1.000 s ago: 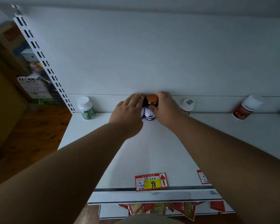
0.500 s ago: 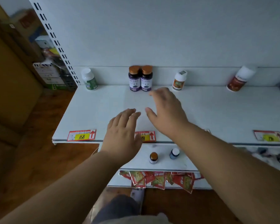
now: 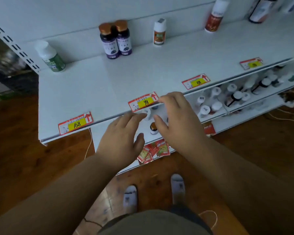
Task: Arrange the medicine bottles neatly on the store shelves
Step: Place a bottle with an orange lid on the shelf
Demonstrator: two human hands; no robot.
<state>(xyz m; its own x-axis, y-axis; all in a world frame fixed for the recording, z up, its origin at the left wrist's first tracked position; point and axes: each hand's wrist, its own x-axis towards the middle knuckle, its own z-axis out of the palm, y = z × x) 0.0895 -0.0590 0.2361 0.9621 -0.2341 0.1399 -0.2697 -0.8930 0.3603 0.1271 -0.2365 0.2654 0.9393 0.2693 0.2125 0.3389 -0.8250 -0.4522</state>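
Bottles to tidy, both hands empty

Bottles stand on two levels of a white shelf unit. The top shelf [image 3: 109, 82] is the largest thing in view; along its far edge sit a green-label bottle [image 3: 51, 56] at the left, a purple pair [image 3: 115, 39] touching side by side with copper caps, a white bottle [image 3: 159, 33] to their right, and a red-label bottle [image 3: 215, 16] further right. The lower shelf [image 3: 215, 114] holds a loose crowd of small white-capped and dark bottles at the right, plus a brown-capped bottle [image 3: 153, 128] and a white-capped bottle [image 3: 148, 113] just below the hands.

The left hand [image 3: 122, 138] and right hand [image 3: 176, 117] hover over the near edge with fingers spread and relaxed, each grip released and holding nothing.

Price tags on the near lip read 168 [image 3: 75, 123], 98 [image 3: 143, 102] and 88 [image 3: 196, 81]; bottle labels are too blurred to read.

These bottles look small, rigid and light, with smooth sides that could slip; being tall and narrow, they would likely tip if nudged. Taking one round the body below the cap, thumb opposite fingers, seems safest.
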